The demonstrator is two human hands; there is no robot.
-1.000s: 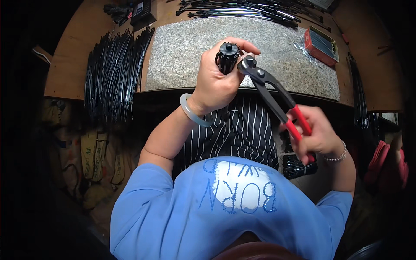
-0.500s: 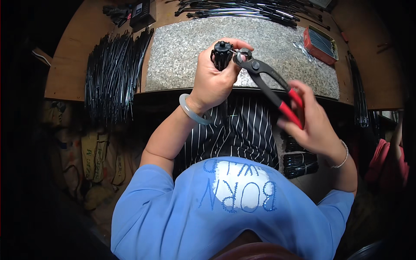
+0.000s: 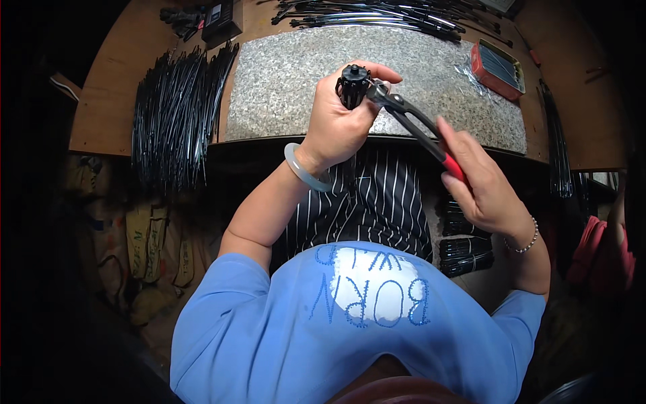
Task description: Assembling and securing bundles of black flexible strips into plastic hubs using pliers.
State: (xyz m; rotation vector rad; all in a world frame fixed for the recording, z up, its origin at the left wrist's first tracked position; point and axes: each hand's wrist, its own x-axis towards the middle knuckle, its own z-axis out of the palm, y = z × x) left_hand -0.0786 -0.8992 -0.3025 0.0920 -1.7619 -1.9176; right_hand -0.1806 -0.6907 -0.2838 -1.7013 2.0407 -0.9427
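Observation:
My left hand (image 3: 339, 132) is closed around a black umbrella frame (image 3: 353, 82), held upright with its round hub on top and dark ribs gathered around it. The frame's lower part is hidden by my hand and the table edge. My right hand (image 3: 483, 180) grips the red handles of long black pincers (image 3: 416, 129). Their jaws meet the right side of the frame, by my left thumb. A thin wire seems to be there, but its exact hold in the jaws is too small to tell.
A speckled stone slab (image 3: 282, 87) covers the table's middle. Black rods (image 3: 178, 118) hang over the left edge; more rods (image 3: 383, 17) lie at the back. A red box of thin pieces (image 3: 498, 71) stands right, beside loose wires (image 3: 469, 79). Tied bundles (image 3: 465, 256) sit below.
The pincers' handles have come closer together and the tool has turned. My left hand and the umbrella frame have shifted slightly right; my right hand has moved slightly too.

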